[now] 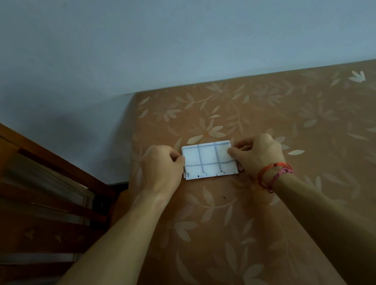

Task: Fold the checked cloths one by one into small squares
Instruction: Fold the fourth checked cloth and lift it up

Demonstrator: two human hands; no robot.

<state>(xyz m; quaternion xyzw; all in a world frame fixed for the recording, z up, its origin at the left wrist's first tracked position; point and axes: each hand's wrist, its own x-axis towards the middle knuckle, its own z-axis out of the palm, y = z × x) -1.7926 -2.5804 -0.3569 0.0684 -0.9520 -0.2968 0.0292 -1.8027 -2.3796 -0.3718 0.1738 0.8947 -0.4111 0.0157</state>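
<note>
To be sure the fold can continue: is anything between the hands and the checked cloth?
Nothing visible. The left hand and the right hand pinch the checked cloth at its side edges, on the flowered surface.

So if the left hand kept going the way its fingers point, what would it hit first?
The left hand pinches the checked cloth; sliding on across it, it would probably meet the fingers of the right hand at the opposite edge.

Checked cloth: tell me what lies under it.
The checked cloth lies on the flowered orange cover, hiding the patch directly beneath. The left hand and right hand pinch its side edges.
</note>
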